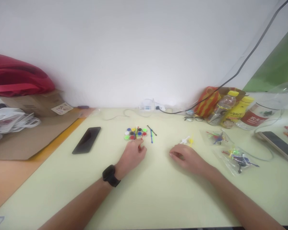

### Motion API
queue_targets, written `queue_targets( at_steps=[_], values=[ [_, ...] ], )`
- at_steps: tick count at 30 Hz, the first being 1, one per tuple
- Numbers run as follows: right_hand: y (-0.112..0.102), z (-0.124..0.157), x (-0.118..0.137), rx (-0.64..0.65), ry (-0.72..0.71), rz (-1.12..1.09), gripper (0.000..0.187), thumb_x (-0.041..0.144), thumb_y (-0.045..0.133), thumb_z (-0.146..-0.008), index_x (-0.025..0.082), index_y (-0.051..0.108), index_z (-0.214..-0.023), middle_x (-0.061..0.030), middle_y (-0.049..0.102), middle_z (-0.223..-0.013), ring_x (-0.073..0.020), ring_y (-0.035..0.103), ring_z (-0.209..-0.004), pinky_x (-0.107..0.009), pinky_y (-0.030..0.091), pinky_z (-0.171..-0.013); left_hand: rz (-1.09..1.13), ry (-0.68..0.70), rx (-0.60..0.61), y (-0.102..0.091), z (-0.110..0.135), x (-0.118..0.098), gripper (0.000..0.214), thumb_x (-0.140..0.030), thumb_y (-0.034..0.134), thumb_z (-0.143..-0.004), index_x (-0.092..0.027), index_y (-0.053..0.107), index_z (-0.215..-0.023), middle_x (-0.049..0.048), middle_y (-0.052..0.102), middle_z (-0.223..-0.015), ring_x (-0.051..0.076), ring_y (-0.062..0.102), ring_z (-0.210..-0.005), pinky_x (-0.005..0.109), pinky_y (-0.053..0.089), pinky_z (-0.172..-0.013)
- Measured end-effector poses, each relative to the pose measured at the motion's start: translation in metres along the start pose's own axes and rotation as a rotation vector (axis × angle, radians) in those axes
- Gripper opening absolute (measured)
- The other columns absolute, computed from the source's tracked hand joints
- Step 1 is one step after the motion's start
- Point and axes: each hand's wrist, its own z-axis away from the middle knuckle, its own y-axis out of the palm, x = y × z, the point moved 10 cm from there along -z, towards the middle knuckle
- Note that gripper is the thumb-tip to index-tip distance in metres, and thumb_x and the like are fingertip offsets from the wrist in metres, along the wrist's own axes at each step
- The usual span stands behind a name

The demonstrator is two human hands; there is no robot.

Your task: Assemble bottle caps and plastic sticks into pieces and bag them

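Note:
My left hand (133,155), with a black watch on its wrist, reaches to the near edge of a cluster of small round plastic discs (127,133) in several colours. Its fingers are curled, and a thin red plastic arrow (142,137) shows at the fingertips. Just right of the cluster lie a blue arrow (151,136) and a black arrow (152,130). My right hand (188,158) rests on the table with its fingers curled closed; nothing shows in them. Right behind it lie a white arrow spinner piece (185,140) and a yellow one (191,141), partly hidden by the hand.
A black phone (86,140) lies at left, another phone (279,145) at far right. Clear bags of coloured pieces (240,158) sit right of my right hand. Bottles (238,110), glasses (193,118) and a power strip (148,104) line the wall. Cardboard (38,134) covers the left side.

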Motion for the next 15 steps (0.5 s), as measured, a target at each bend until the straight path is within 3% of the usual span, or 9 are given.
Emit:
queue_targets(
  at_steps=[5,15],
  values=[
    [0.0023,0.0003,-0.0019,0.007,-0.002,0.000,0.017,0.024,0.052,-0.098,0.021,0.068,-0.090,-0.0044,0.070,-0.084,-0.0202,0.061,-0.079,-0.034,0.046,-0.075,-0.013,0.005,0.007,0.0007,0.0009,-0.0008,0.024,-0.017,0.049,-0.086,-0.021,0.033,-0.068,-0.0065,0.036,-0.056,0.011,0.035,-0.053,0.028,0.026,-0.054],
    [0.0008,0.0003,0.0007,0.005,0.000,0.010,0.017,0.022,0.053,-0.097,0.021,0.068,-0.090,-0.0046,0.070,-0.084,-0.0207,0.062,-0.080,-0.034,0.046,-0.075,-0.031,0.020,0.021,0.0029,0.0019,-0.0024,0.026,-0.021,0.050,-0.090,-0.021,0.035,-0.070,-0.0061,0.038,-0.059,0.011,0.038,-0.055,0.028,0.030,-0.058]
  ],
)
